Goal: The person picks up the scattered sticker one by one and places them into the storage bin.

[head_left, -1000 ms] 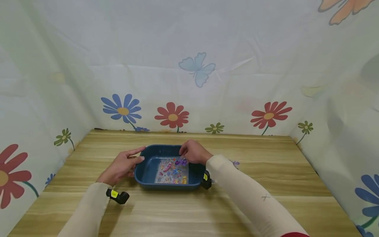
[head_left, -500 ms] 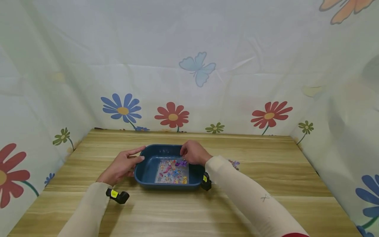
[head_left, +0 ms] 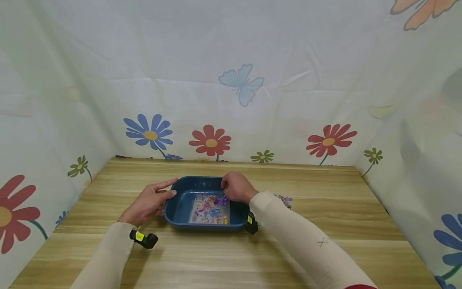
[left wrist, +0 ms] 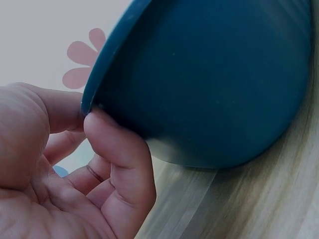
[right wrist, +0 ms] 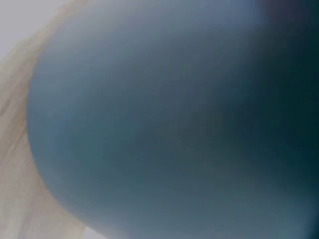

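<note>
A dark blue plastic basin [head_left: 177,206] stands on the wooden table. In it lies a clear sheet with small colourful stickers [head_left: 209,209], its purple figures at the upper right corner. My left hand [head_left: 147,202] grips the basin's left rim; in the left wrist view the thumb and curled fingers [left wrist: 119,149] pinch the basin wall [left wrist: 209,84]. Reaching over the right side of the basin, my right hand [head_left: 238,187] has its fingers curled at the sheet's upper right corner and appears to pinch it. Its fingertips are hidden. A blurred blue basin surface [right wrist: 149,124] fills most of the right wrist view.
Another colourful patterned item [head_left: 286,200] lies on the table [head_left: 325,192] right of the basin, partly behind the right sleeve. A white curtain with printed flowers [head_left: 281,112] encloses the back and sides.
My right hand has shifted very slightly right, and the purple corner of the sheet looks a little different beneath it. The left hand and the basin stay in place.
</note>
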Demonstrator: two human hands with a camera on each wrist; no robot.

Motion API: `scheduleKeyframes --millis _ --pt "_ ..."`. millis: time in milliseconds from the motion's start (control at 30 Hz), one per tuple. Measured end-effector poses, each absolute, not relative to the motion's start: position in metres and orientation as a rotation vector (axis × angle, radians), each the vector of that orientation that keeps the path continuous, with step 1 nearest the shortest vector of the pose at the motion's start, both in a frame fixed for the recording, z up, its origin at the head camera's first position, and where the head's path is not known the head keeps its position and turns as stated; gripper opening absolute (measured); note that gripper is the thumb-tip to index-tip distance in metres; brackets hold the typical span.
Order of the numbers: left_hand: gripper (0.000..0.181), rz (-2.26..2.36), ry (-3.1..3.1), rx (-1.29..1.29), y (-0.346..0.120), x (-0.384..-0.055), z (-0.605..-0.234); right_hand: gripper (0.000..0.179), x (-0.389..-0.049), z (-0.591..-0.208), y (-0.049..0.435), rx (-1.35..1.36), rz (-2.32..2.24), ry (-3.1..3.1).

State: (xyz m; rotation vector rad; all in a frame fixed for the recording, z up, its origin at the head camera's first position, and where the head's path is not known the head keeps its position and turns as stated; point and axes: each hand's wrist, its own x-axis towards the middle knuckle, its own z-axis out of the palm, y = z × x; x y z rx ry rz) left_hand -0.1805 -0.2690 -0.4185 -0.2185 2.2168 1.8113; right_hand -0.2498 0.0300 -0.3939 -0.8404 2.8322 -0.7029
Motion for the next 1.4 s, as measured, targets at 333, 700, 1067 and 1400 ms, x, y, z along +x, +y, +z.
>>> scheduleKeyframes --millis 333,700,1067,1400 --pt "0.06 1.819 2.207 -0.217 -0.2688 -0.1798 -0.418 0.017 -0.2483 -0.3972 0.0262 -0.763 -0.624 2.863" --pt "0.06 1.819 2.192 -0.197 -0.2686 -0.1785 -0.4136 0.019 -0.2483 -0.3953 0.0271 -0.757 -0.663 2.908" --pt "0.06 1.778 2.238 -0.214 -0.2686 -0.1799 -0.4129 0.019 -0.2474 -0.3935 0.0257 -0.751 -0.654 2.891" --pt "0.059 1.785 2.223 -0.211 -0.2692 -0.1802 -0.4173 0.017 -0.2456 -0.3937 0.0259 -0.733 -0.626 2.878"
